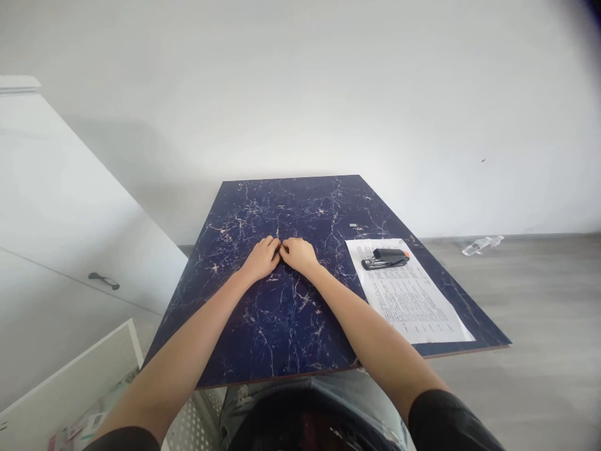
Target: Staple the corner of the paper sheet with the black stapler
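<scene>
Near the middle of the dark blue marbled table, my left hand and my right hand rest palm down, side by side. Their thumbs come together with a small dark gap between them. The fingers of both are loosely curled in, and I see nothing held in either. To the right of my right hand lie printed paper sheets. On their upper part sits a black stapler with an orange bit at one end. Just beyond the sheets is a small box of staples or similar small metal piece, too small to make out.
The table stands against a white wall. At left is a white cabinet with a dark handle, and below it an open white drawer or bin with papers inside. A clear plastic bottle lies on the grey floor at right.
</scene>
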A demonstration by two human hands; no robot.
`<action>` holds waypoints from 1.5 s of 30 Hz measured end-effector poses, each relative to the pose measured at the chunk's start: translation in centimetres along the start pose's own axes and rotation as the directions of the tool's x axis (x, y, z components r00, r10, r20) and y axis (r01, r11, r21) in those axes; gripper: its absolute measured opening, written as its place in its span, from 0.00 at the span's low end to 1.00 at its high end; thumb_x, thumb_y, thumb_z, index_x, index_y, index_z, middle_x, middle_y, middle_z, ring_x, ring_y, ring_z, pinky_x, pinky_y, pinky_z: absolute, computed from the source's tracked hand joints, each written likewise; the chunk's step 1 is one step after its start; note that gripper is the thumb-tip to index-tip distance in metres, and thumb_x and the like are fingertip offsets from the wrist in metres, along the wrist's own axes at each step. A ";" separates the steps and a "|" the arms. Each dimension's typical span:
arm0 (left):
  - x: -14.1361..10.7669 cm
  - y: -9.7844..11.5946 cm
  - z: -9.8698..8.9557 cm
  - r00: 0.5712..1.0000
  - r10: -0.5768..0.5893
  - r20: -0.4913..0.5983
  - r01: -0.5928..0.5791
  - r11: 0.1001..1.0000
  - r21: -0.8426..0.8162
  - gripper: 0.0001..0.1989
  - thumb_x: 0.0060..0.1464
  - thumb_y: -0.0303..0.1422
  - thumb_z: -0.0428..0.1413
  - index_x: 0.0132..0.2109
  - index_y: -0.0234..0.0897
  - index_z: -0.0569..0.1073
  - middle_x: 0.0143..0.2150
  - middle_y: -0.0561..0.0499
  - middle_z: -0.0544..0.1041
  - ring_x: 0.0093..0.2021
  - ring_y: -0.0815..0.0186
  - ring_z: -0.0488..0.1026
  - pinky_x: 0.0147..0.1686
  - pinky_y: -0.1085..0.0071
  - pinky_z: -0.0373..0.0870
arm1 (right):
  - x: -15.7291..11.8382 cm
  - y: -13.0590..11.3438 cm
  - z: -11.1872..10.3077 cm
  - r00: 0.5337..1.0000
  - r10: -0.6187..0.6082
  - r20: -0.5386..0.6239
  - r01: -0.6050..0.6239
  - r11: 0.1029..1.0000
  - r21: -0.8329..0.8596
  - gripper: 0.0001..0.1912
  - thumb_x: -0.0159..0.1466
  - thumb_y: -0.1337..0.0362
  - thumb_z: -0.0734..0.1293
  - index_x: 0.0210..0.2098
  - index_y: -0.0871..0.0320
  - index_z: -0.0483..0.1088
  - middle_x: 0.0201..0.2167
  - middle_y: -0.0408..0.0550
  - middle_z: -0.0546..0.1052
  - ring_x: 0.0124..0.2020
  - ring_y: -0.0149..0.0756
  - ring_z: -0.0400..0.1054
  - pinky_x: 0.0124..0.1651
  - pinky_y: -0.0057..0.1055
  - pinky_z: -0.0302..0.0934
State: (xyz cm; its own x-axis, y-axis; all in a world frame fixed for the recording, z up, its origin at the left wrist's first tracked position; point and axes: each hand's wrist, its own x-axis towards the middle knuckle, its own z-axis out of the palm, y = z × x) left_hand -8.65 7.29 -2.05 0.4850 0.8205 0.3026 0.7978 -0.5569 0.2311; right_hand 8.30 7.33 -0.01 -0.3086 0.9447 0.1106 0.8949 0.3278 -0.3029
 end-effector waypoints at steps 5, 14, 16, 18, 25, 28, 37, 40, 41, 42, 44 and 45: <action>0.0 0.0 0.1 1.000 -0.010 0.001 0.010 1.000 -0.004 0.06 0.64 0.29 0.48 0.46 0.37 0.67 0.45 0.45 0.68 0.44 0.58 0.68 0.48 0.60 0.68 | -0.1 -0.2 -0.2 1.000 0.002 -0.002 -0.002 1.000 0.007 0.17 0.71 0.59 0.57 0.39 0.55 0.78 0.42 0.50 0.81 0.40 0.39 0.74 0.43 0.30 0.61; 0.0 0.0 0.1 1.000 -0.003 -0.002 0.003 1.000 -0.016 0.05 0.63 0.29 0.49 0.46 0.37 0.67 0.45 0.45 0.68 0.44 0.58 0.68 0.48 0.61 0.68 | -0.2 -0.1 -0.4 1.000 -0.009 0.011 0.009 1.000 0.008 0.18 0.72 0.60 0.56 0.41 0.56 0.77 0.43 0.52 0.80 0.42 0.39 0.73 0.43 0.30 0.61; 0.0 0.0 0.0 1.000 -0.005 -0.006 0.005 1.000 -0.019 0.05 0.63 0.28 0.49 0.45 0.38 0.67 0.45 0.45 0.68 0.44 0.58 0.68 0.47 0.61 0.67 | -0.2 -0.3 -0.4 1.000 -0.010 0.015 0.010 1.000 -0.003 0.18 0.72 0.60 0.56 0.41 0.56 0.77 0.43 0.52 0.80 0.42 0.39 0.73 0.43 0.31 0.61; 0.0 0.1 -0.1 1.000 -0.003 -0.003 0.003 1.000 -0.026 0.05 0.63 0.29 0.49 0.45 0.38 0.67 0.44 0.45 0.68 0.44 0.58 0.68 0.47 0.61 0.67 | -0.3 -0.7 -0.8 0.999 -0.019 0.033 0.019 1.000 -0.024 0.18 0.72 0.61 0.56 0.41 0.57 0.76 0.44 0.53 0.79 0.42 0.40 0.73 0.44 0.31 0.62; -0.1 0.1 -0.2 1.000 -0.026 0.000 0.026 0.998 -0.057 0.04 0.64 0.30 0.49 0.44 0.39 0.68 0.44 0.46 0.68 0.44 0.59 0.68 0.49 0.60 0.67 | -4.8 4.5 -8.9 0.955 -0.274 0.110 0.271 0.962 0.043 0.14 0.64 0.64 0.66 0.49 0.55 0.73 0.49 0.52 0.77 0.52 0.45 0.70 0.53 0.38 0.64; -0.1 0.1 0.1 1.000 -0.026 -0.006 0.026 0.998 -0.059 0.04 0.64 0.30 0.50 0.45 0.39 0.68 0.45 0.46 0.69 0.44 0.60 0.69 0.49 0.60 0.67 | -8.5 12.9 -13.1 0.996 -0.088 0.031 0.087 0.996 0.036 0.20 0.65 0.54 0.67 0.54 0.52 0.71 0.57 0.53 0.74 0.58 0.51 0.66 0.58 0.49 0.62; -0.1 -0.1 0.2 1.000 -0.025 -0.016 0.023 0.995 -0.098 0.04 0.64 0.31 0.50 0.44 0.39 0.70 0.44 0.47 0.69 0.45 0.59 0.69 0.49 0.60 0.67 | -11.7 22.4 -11.9 0.974 0.034 0.224 -0.055 0.994 0.091 0.19 0.62 0.47 0.68 0.42 0.56 0.73 0.39 0.53 0.80 0.36 0.46 0.73 0.40 0.40 0.63; 0.0 -0.1 0.0 1.000 -0.012 -0.024 0.009 0.989 -0.149 0.08 0.67 0.32 0.49 0.45 0.39 0.72 0.46 0.46 0.71 0.47 0.59 0.69 0.52 0.60 0.67 | -10.4 16.9 -9.4 0.978 -0.042 0.203 0.014 0.990 0.141 0.13 0.63 0.52 0.67 0.37 0.56 0.72 0.37 0.51 0.79 0.36 0.42 0.72 0.41 0.39 0.62; 0.1 -0.1 -0.1 0.999 -0.011 -0.031 0.006 0.987 -0.163 0.09 0.67 0.33 0.48 0.47 0.39 0.72 0.47 0.46 0.71 0.49 0.59 0.69 0.53 0.59 0.66 | -9.9 14.7 -8.6 0.977 -0.067 0.203 0.035 0.987 0.156 0.12 0.63 0.53 0.68 0.37 0.56 0.72 0.38 0.51 0.79 0.37 0.42 0.71 0.41 0.38 0.62; 0.1 -0.1 -0.1 0.999 -0.013 -0.038 0.006 0.985 -0.172 0.11 0.68 0.34 0.47 0.49 0.40 0.73 0.49 0.46 0.72 0.50 0.58 0.69 0.54 0.59 0.65 | -9.4 12.5 -7.7 0.978 -0.083 0.194 0.053 0.987 0.153 0.11 0.63 0.55 0.69 0.37 0.56 0.72 0.38 0.50 0.79 0.37 0.42 0.71 0.41 0.37 0.62; 0.1 0.0 -0.2 0.999 -0.026 -0.043 0.018 0.985 -0.170 0.14 0.69 0.37 0.46 0.53 0.40 0.73 0.53 0.46 0.73 0.53 0.58 0.68 0.56 0.58 0.64 | -8.4 8.2 -6.0 0.988 -0.107 0.115 0.094 0.989 0.115 0.09 0.63 0.57 0.70 0.36 0.56 0.71 0.36 0.50 0.78 0.38 0.42 0.70 0.40 0.36 0.61; 0.0 0.0 -0.3 0.999 -0.033 -0.037 0.027 0.987 -0.158 0.15 0.69 0.38 0.47 0.55 0.41 0.73 0.55 0.46 0.73 0.54 0.57 0.68 0.56 0.57 0.63 | -7.9 6.3 -5.3 0.985 -0.147 0.090 0.136 0.984 0.110 0.09 0.63 0.58 0.70 0.37 0.55 0.71 0.37 0.49 0.78 0.40 0.43 0.70 0.40 0.36 0.60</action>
State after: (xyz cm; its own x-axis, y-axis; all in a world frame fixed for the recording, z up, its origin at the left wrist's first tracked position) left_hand -8.70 7.27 -1.77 0.4446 0.8330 0.3292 0.7437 -0.5482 0.3827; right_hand 18.08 1.95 2.23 -0.4643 0.8830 0.0680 0.8033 0.4522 -0.3876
